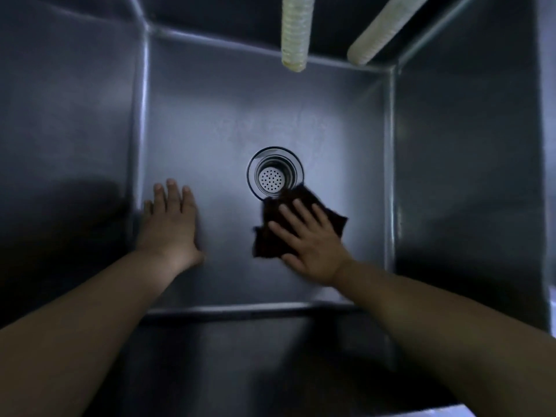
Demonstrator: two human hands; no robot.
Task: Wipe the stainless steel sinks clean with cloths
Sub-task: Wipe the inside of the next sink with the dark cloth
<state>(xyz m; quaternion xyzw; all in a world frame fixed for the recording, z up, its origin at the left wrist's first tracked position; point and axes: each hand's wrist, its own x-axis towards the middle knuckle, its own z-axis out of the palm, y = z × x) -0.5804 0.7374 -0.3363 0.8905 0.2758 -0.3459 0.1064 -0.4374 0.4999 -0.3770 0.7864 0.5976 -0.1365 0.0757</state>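
Observation:
I look straight down into a deep stainless steel sink (228,115). A dark brown cloth (272,224) lies flat on the sink floor just below and right of the round perforated drain (272,177), one corner overlapping the drain's rim. My right hand (310,236) presses flat on the cloth with its fingers spread. My left hand (170,221) rests flat and bare on the sink floor close to the left wall, fingers together and pointing away from me, holding nothing.
Two pale ribbed hoses hang over the far side of the sink, one (296,34) above the middle and one (382,31) slanting at the upper right. Steep steel walls (466,176) close in the floor on all sides.

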